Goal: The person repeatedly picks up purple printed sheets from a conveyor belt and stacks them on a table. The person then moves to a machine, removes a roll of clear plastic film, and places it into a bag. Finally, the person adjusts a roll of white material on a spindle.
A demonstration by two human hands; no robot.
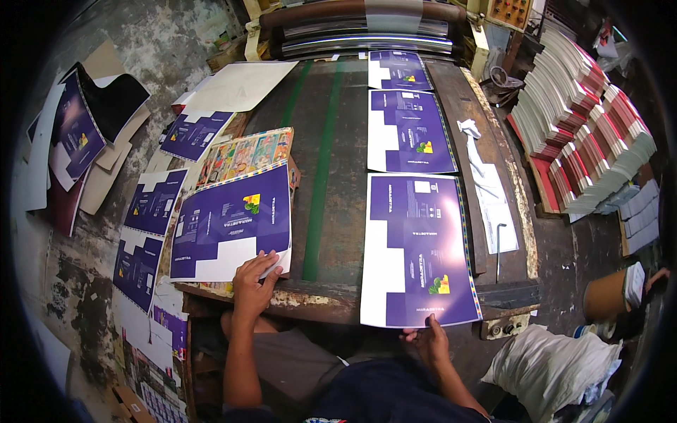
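Note:
A purple-and-white printed sheet [423, 211] lies at the near right of the machine's dark feed table, its near edge jutting past the front. My right hand [429, 342] grips that edge, thumb on top and fingers underneath. On the left, another purple printed sheet [233, 211] rests on top of a pile. My left hand [255, 283] is closed at this sheet's near right corner, which curls up slightly by the thumb. Two more purple sheets, a middle one [410, 130] and a far one [398, 69], run in line ahead of the right-hand sheet toward the rollers.
Metal rollers [367, 44] span the table's far end. Green belts [321, 176] run lengthwise. A hex key [499, 250] and white cloth [483, 173] lie at the right. Beyond stand stacks of red-and-white sheets [564, 106]. Smaller purple prints [137, 264] hang at the left.

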